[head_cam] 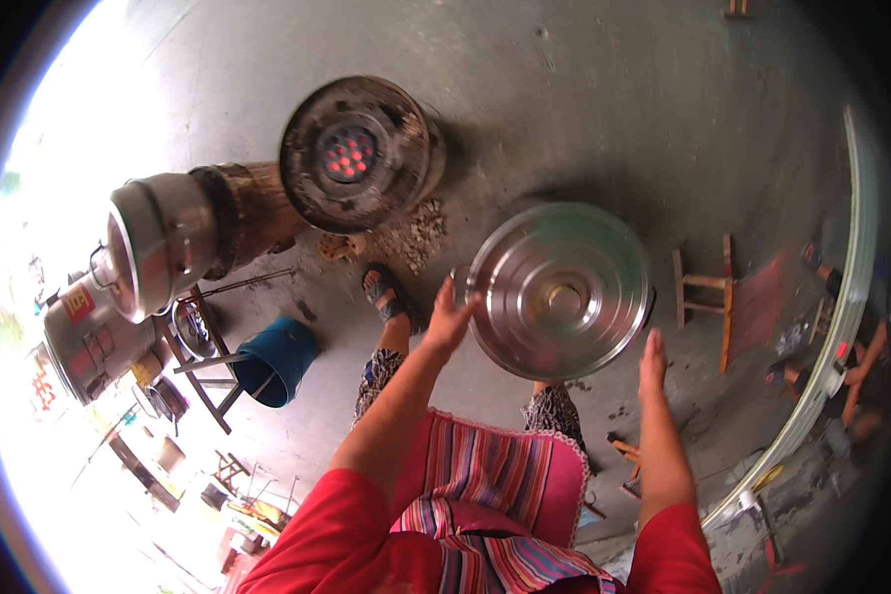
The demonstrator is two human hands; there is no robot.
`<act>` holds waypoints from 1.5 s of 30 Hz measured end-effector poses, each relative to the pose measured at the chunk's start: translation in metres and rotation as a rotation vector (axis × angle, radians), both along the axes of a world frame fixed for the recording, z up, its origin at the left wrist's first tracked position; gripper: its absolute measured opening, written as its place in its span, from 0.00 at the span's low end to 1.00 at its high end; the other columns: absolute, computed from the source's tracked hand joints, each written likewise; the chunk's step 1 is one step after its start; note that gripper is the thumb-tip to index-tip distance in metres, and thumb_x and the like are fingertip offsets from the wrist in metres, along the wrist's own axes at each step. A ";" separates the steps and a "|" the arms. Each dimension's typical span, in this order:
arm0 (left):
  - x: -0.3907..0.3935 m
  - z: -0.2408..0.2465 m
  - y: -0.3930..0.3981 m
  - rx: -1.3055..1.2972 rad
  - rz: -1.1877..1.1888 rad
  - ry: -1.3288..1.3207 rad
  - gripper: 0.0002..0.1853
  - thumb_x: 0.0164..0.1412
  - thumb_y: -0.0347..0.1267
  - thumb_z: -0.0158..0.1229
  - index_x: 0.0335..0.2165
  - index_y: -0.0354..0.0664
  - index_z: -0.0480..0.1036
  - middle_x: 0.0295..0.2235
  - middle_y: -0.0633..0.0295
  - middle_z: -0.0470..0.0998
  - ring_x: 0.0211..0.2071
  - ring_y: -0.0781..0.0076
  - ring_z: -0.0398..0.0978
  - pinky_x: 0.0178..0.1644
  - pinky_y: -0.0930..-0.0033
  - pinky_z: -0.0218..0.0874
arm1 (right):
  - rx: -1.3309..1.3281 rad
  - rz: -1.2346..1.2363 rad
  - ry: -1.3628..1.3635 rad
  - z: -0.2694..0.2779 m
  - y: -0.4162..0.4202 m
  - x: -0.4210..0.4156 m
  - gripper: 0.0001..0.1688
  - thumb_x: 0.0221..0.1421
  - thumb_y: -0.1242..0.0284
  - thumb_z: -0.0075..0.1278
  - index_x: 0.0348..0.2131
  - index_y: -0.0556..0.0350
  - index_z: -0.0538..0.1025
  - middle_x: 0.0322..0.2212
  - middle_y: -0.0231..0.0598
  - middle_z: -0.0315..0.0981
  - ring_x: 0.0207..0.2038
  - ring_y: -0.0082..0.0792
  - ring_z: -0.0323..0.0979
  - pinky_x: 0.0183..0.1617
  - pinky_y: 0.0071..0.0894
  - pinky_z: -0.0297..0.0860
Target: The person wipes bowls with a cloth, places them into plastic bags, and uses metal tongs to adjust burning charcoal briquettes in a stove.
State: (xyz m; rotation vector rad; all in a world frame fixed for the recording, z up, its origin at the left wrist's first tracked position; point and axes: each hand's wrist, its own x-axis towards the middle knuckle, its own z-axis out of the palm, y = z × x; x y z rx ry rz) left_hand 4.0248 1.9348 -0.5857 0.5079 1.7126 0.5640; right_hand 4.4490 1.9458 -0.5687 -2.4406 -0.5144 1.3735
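A large round metal pot with a shiny lid stands before me, with a hand at each side. Near its left handle is my left hand, fingers apart; whether it touches the rim cannot be told. My right hand is held flat beside the pot's lower right side, with a gap between them, and holds nothing. Up and to the left, a round coal stove shows a honeycomb briquette with glowing red holes.
Beside the stove lie crumbled ash pieces. Leftward are a lidded steel pot on a brown stand, a blue bucket and a wooden stool. A folding chair stands at right; beyond it sits another person.
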 end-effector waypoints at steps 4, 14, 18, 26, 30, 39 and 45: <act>-0.053 0.091 -0.023 -0.086 -0.292 -0.099 0.33 0.55 0.44 0.56 0.52 0.34 0.60 0.51 0.52 0.66 0.54 0.64 0.61 0.56 0.68 0.52 | -0.036 0.765 -0.085 0.071 -0.117 -0.042 0.33 0.56 0.59 0.45 0.55 0.61 0.60 0.56 0.49 0.55 0.59 0.43 0.52 0.62 0.37 0.48; -0.301 0.218 -0.159 -0.167 -0.113 0.225 0.20 0.54 0.37 0.57 0.43 0.36 0.69 0.39 0.50 0.75 0.41 0.63 0.73 0.46 0.67 0.63 | -0.212 1.742 -0.161 0.154 -0.138 -0.251 0.23 0.51 0.55 0.43 0.43 0.45 0.73 0.50 0.33 0.62 0.57 0.38 0.53 0.53 0.52 0.55; -0.359 0.220 -0.238 -0.228 0.074 0.391 0.20 0.54 0.36 0.57 0.43 0.35 0.69 0.37 0.51 0.76 0.40 0.64 0.74 0.44 0.69 0.63 | -0.195 1.890 0.044 0.150 -0.119 -0.312 0.17 0.52 0.61 0.41 0.40 0.40 0.75 0.39 0.38 0.72 0.47 0.38 0.66 0.48 0.46 0.59; -0.281 0.241 -0.278 -0.361 0.096 0.096 0.19 0.57 0.36 0.52 0.44 0.35 0.69 0.39 0.49 0.75 0.42 0.63 0.72 0.47 0.68 0.62 | -0.309 1.642 0.274 0.129 -0.115 -0.364 0.17 0.52 0.57 0.43 0.34 0.45 0.76 0.35 0.49 0.73 0.40 0.50 0.71 0.42 0.44 0.67; -0.249 0.264 -0.223 -0.366 -0.064 0.028 0.20 0.58 0.37 0.50 0.46 0.35 0.67 0.41 0.49 0.74 0.44 0.62 0.71 0.48 0.68 0.61 | -0.350 1.885 0.182 0.084 -0.147 -0.360 0.17 0.46 0.59 0.51 0.34 0.47 0.77 0.34 0.45 0.74 0.40 0.46 0.72 0.42 0.41 0.68; -0.250 0.237 -0.245 -0.377 0.045 0.017 0.20 0.58 0.37 0.50 0.46 0.36 0.67 0.41 0.52 0.74 0.43 0.67 0.71 0.48 0.70 0.61 | -0.590 1.966 0.230 0.107 -0.153 -0.360 0.19 0.43 0.61 0.52 0.34 0.50 0.78 0.36 0.46 0.74 0.41 0.45 0.72 0.43 0.41 0.68; -0.248 0.241 -0.232 -0.369 0.051 0.025 0.19 0.59 0.36 0.50 0.46 0.36 0.68 0.40 0.54 0.74 0.42 0.69 0.70 0.48 0.71 0.60 | -0.212 2.075 0.180 0.109 -0.157 -0.360 0.17 0.44 0.60 0.50 0.36 0.40 0.78 0.43 0.42 0.71 0.48 0.42 0.66 0.49 0.42 0.64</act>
